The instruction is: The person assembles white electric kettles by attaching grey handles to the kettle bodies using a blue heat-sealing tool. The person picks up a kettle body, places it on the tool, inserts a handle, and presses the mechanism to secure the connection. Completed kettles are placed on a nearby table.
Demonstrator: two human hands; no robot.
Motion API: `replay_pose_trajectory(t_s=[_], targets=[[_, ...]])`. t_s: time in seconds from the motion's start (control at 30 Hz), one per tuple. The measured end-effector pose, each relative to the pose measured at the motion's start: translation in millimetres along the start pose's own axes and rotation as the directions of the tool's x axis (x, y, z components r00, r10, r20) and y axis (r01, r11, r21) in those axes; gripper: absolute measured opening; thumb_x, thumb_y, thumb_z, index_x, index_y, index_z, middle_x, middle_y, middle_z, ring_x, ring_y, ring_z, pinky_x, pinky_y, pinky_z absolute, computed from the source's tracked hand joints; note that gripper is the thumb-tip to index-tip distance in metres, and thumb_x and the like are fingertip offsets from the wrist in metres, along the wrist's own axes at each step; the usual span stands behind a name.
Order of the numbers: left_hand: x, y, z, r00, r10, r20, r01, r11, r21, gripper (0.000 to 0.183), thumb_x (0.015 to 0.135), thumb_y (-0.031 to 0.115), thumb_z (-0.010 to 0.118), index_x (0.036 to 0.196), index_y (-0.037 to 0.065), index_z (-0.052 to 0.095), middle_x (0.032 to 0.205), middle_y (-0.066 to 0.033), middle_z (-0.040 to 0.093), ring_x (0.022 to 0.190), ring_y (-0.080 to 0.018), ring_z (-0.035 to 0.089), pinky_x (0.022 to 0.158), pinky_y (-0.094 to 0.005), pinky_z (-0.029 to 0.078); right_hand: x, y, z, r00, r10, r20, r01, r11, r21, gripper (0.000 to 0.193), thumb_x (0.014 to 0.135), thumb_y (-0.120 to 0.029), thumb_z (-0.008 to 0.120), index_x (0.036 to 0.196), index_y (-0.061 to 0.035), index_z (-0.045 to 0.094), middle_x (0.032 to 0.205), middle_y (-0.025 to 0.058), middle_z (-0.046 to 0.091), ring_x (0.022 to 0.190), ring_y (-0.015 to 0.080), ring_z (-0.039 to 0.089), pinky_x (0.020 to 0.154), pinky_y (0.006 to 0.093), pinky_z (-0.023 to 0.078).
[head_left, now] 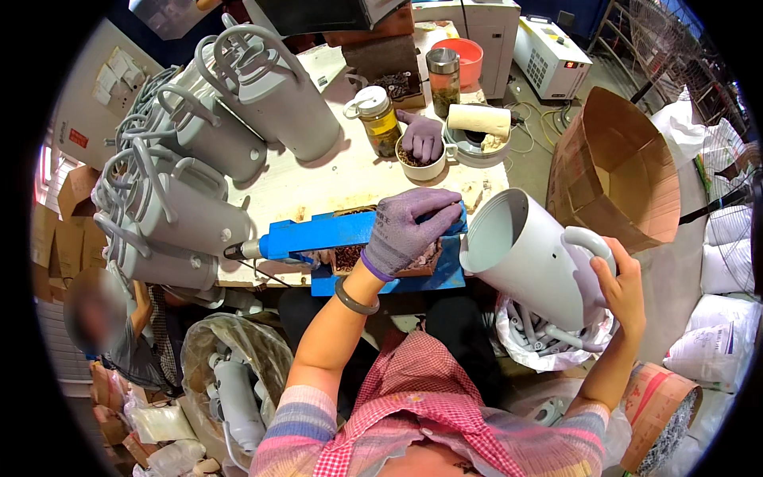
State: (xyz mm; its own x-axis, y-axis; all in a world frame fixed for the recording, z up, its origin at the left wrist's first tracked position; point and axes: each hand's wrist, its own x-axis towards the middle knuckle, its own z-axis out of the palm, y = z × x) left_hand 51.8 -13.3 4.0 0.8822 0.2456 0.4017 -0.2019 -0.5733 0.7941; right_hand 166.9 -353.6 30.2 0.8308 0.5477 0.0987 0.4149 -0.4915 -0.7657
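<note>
Here, grey jug [536, 262] is gripped at handle [591, 239] by bare right hand [624, 285], body slanting leftward, mouth [494, 228] facing blue tool [324, 236]; tool's end is covered by gloved left hand [401, 229], clasp unclear.

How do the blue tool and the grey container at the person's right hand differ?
The blue tool is slim; the grey container is wider, with an open mouth. The tool lies crosswise beneath the gloved left hand, while the container is tilted, its handle in the bare right hand. Both are elongated.
</note>
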Motion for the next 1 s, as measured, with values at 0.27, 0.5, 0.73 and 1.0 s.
replay_pose_trajectory(t_s=[0.27, 0.5, 0.73, 1.0], targets=[[-3.9, -7.5, -3.5, 0.992, -0.124, 0.017, 0.125, 0.981, -0.148, 0.022, 0.089, 0.014, 0.071, 0.104, -0.001, 0.074, 0.094, -0.0117, 0.074, 0.083, -0.0151, 0.071, 0.077, -0.0276, 0.056, 8.0, -7.5, 7.4, 0.999, 0.014, 0.032, -0.015, 0.999, 0.045, 0.026, 0.093, -0.018, 0.065, 0.112, 0.0001, 0.063, 0.08, 0.0088, 0.066, 0.072, 0.0118, 0.057, 0.07, 0.0279, 0.048], [-1.7, -5.6, 3.2, 0.995, -0.103, -0.01, 0.101, 0.989, -0.111, 0.022, 0.088, 0.015, 0.072, 0.104, 0.0, 0.075, 0.094, -0.0116, 0.075, 0.083, -0.0134, 0.07, 0.076, -0.0267, 0.056, 1.2, -20.4, 11.1, 0.993, 0.105, 0.05, -0.108, 0.993, 0.055, 0.025, 0.093, -0.017, 0.065, 0.112, 0.0002, 0.063, 0.08, 0.0072, 0.065, 0.073, 0.011, 0.056, 0.071, 0.0278, 0.048], [-3.1, -4.0, -0.5, 0.991, -0.124, 0.042, 0.127, 0.989, -0.069, 0.029, 0.086, 0.015, 0.074, 0.11, 0.001, 0.072, 0.102, -0.013, 0.073, 0.09, -0.0154, 0.07, 0.08, -0.028, 0.056, -7.5, -18.4, 6.0, 0.991, 0.129, 0.043, -0.13, 0.991, 0.027, 0.025, 0.093, -0.016, 0.064, 0.111, 0.0005, 0.064, 0.081, 0.0083, 0.066, 0.074, 0.0115, 0.057, 0.071, 0.0281, 0.048], [-55.0, -20.4, -64.2, 0.999, 0.036, 0.016, -0.039, 0.915, 0.403, 0.057, 0.076, 0.022, 0.083, 0.127, 0.006, 0.064, 0.12, -0.0139, 0.062, 0.116, -0.0292, 0.058, 0.101, -0.0368, 0.047, -24.0, -14.7, 4.1, 0.995, 0.099, -0.002, -0.099, 0.995, 0.02, 0.025, 0.093, -0.017, 0.064, 0.11, 0.0013, 0.063, 0.079, 0.0095, 0.066, 0.073, 0.0132, 0.058, 0.07, 0.0291, 0.048]])
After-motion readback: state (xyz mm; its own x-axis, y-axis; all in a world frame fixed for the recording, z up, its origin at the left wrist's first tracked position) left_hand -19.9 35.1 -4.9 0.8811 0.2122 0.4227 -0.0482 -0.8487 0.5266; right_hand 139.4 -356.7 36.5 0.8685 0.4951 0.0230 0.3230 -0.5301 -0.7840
